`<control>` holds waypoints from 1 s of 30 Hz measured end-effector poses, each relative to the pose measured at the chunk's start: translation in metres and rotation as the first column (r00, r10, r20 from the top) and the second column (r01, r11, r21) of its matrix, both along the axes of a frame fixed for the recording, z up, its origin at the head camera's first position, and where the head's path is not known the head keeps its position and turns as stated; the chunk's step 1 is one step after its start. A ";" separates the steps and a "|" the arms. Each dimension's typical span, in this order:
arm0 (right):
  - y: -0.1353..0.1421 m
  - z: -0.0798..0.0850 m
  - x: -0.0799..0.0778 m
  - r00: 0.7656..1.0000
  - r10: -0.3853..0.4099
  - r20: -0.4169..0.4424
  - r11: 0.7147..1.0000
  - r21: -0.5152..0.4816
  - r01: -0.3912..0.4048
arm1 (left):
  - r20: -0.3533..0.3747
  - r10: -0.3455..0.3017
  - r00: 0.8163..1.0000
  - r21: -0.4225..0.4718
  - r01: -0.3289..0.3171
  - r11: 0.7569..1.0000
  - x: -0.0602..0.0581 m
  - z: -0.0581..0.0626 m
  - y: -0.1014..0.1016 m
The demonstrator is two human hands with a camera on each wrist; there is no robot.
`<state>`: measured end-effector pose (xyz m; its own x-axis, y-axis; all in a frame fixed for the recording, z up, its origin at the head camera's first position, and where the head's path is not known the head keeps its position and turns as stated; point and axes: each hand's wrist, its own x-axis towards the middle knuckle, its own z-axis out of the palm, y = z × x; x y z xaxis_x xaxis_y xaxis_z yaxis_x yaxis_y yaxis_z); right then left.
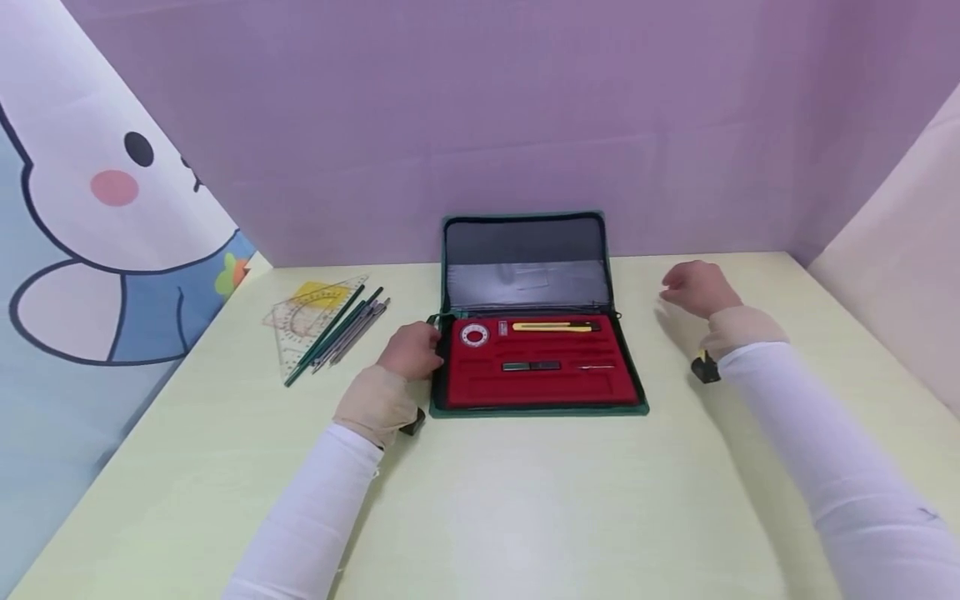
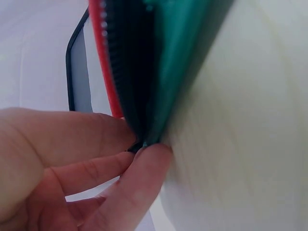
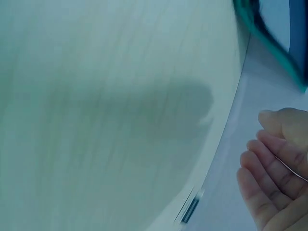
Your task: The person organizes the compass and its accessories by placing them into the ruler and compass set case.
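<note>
A green zippered case (image 1: 540, 411) lies unfolded on the table, its dark lid (image 1: 525, 237) raised against the purple backdrop. Its red insert (image 1: 543, 387) holds a yellow utility knife (image 1: 551, 327), a white ring-shaped piece (image 1: 464, 336), a small clear box (image 1: 502, 328), a dark green and black bar (image 1: 517, 367) and a thin metal piece (image 1: 596, 367). At the case's left side, my left hand (image 1: 411, 350) pinches the zippered edge between thumb and fingers, close to the hinge. My right hand (image 1: 697, 287) hovers right of the case, fingers loosely bent, holding nothing.
Left of the case lie clear set squares and a protractor (image 1: 296, 321) over a yellow piece (image 1: 318, 293). Beside them are green pencils (image 1: 326, 337) and several grey slim tools (image 1: 352, 333). Purple cloth (image 1: 517, 125) rises behind the table (image 1: 525, 500).
</note>
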<state>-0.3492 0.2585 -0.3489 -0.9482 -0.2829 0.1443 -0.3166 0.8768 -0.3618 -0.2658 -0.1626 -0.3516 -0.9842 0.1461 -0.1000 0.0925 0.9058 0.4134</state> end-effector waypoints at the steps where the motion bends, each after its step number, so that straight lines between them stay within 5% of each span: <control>1: 0.005 -0.001 -0.002 1.000 -0.020 0.001 1.000 -0.003 0.020 | -0.002 -0.001 1.000 0.000 0.001 1.000 -0.001 -0.001 -0.001; 15: 0.041 -0.006 -0.013 0.971 -0.234 0.039 0.972 0.015 0.234 | 0.017 0.021 1.000 -0.008 -0.021 1.000 -0.001 -0.002 0.000; 30: 0.050 -0.010 -0.027 0.964 -0.216 0.153 0.973 0.109 0.201 | 0.014 0.028 1.000 -0.035 -0.027 0.999 -0.005 -0.002 0.003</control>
<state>-0.3763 0.3080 -0.3592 -0.9961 -0.0809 -0.0338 -0.0667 0.9491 -0.3079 -0.2705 -0.1594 -0.3540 -0.9862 0.1153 -0.1187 0.0618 0.9220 0.3823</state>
